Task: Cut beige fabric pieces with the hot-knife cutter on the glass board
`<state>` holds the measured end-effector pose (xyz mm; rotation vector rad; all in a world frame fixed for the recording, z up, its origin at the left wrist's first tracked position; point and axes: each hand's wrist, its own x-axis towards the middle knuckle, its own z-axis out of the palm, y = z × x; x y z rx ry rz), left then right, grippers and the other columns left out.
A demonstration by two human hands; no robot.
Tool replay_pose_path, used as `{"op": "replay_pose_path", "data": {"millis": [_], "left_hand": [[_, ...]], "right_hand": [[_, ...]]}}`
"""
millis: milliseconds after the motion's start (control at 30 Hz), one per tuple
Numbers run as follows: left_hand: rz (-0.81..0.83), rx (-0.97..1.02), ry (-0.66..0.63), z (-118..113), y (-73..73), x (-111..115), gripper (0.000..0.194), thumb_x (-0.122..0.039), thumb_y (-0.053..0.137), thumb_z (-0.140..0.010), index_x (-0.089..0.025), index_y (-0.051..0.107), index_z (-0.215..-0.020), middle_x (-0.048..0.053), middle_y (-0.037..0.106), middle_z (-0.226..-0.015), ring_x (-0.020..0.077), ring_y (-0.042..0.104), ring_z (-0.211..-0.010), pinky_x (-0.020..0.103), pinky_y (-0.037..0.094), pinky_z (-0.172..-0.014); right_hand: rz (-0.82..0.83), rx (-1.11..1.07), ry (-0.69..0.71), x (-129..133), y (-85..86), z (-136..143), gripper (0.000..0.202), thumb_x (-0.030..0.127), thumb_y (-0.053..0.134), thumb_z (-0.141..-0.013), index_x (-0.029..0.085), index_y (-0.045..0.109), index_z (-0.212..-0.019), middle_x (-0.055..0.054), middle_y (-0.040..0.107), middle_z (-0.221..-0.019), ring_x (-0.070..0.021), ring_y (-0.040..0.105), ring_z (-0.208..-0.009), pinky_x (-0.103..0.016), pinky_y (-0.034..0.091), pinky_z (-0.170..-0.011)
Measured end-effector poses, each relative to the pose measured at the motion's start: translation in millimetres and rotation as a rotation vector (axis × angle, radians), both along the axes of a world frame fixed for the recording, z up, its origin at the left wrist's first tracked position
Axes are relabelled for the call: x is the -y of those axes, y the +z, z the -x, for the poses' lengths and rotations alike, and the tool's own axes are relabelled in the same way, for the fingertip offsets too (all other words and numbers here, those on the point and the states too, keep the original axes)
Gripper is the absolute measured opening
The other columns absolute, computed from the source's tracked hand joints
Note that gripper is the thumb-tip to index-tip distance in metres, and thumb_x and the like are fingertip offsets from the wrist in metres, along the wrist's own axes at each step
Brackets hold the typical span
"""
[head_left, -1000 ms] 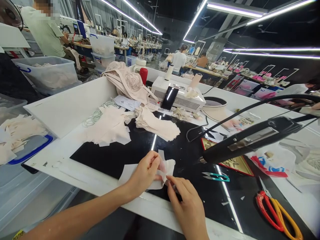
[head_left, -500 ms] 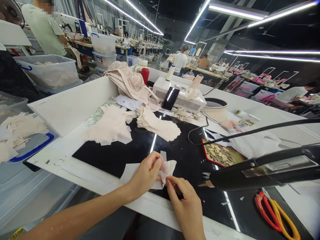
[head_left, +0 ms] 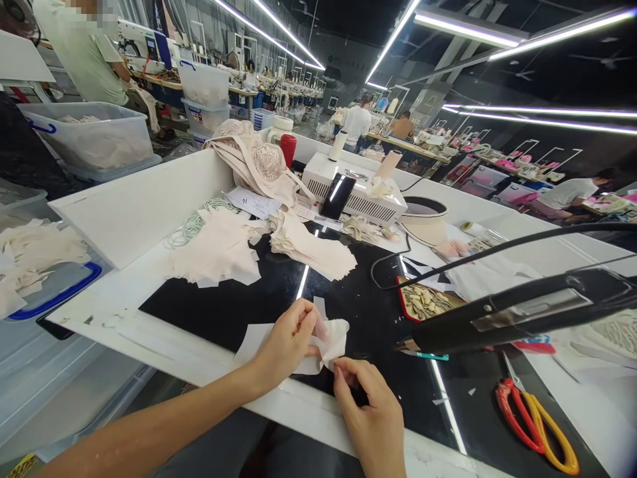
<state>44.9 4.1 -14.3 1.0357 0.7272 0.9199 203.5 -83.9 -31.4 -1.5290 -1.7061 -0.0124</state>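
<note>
My left hand (head_left: 293,332) is closed on a small piece of pale fabric (head_left: 337,337), thumb and fingers pinched together at its left side. At the lower edge of that fabric is my right hand (head_left: 371,398), thumb and forefinger pinched together; it appears to grip the corner there. Under the hands a white sheet (head_left: 251,338) lies on the black work surface. Just beyond them rest a pile of cut pale fabric pieces (head_left: 313,245) and a wider heap of fabric pieces (head_left: 213,249).
Scissors (head_left: 535,421) with red and yellow handles lie at right. A black tool (head_left: 517,318) with a cable juts in from the right, over a red-rimmed tray (head_left: 402,302) of seeds. Behind are a phone (head_left: 338,196), a white vented box (head_left: 358,186) and lace garments (head_left: 249,162).
The view has shifted slightly, and the black tool sits a little higher in it. A teal-handled item now shows below the tool. Both hands stay at the fabric with little movement.
</note>
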Motion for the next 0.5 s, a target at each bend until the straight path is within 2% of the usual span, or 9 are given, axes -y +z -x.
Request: {"op": "replay_pose_path", "data": {"millis": [133,267,333,400,500], "left_hand": [[-0.004,0.004,-0.002,1,0.9,0,0.044,-0.063,0.06,-0.1,-0.02,0.052,-0.09,0.003,0.058,-0.093,0.0193,0.059,-0.092,0.035,0.065,-0.073],[0.0,-0.006,0.006,2,2.7,0,0.045,-0.064,0.06,-0.099,-0.02,0.052,-0.089,0.003,0.058,-0.093,0.0189,0.059,-0.091,0.036,0.066,-0.075],[0.001,-0.012,0.005,1,3.3,-1,0.047,-0.066,0.061,-0.098,-0.02,0.052,-0.089,0.003,0.058,-0.093,0.0193,0.059,-0.092,0.037,0.066,-0.076],[0.009,-0.015,-0.002,1,3.5,-1,0.049,-0.068,0.062,-0.096,-0.021,0.053,-0.089,0.003,0.059,-0.093,0.0203,0.06,-0.094,0.037,0.066,-0.076],[0.022,-0.006,-0.023,1,2.9,0,0.051,-0.07,0.063,-0.095,-0.021,0.052,-0.089,0.003,0.059,-0.093,0.0211,0.062,-0.095,0.038,0.066,-0.077]], "right_hand": [[-0.022,0.001,0.009,6,-3.2,-3,0.013,0.026,0.063,-0.1,0.024,0.071,-0.09,0.002,0.07,-0.074,-0.0138,0.065,-0.064,-0.024,0.052,-0.062],[0.057,0.012,0.051,16,-6.6,-6,0.012,0.024,0.062,-0.101,0.024,0.069,-0.092,0.001,0.069,-0.078,-0.0148,0.066,-0.07,-0.025,0.053,-0.066],[0.095,0.045,0.066,22,-7.8,-10,0.019,0.026,0.06,-0.103,0.024,0.066,-0.085,0.001,0.066,-0.074,-0.0148,0.064,-0.069,-0.026,0.051,-0.066],[0.098,0.118,0.047,27,-8.5,-17,0.034,0.029,0.058,-0.104,0.023,0.056,-0.071,0.003,0.057,-0.064,-0.0137,0.058,-0.06,-0.027,0.046,-0.061],[0.071,0.229,-0.067,31,-7.1,-30,0.046,0.035,0.061,-0.104,0.024,0.042,-0.063,0.005,0.047,-0.057,-0.0132,0.049,-0.053,-0.029,0.04,-0.057]]}}
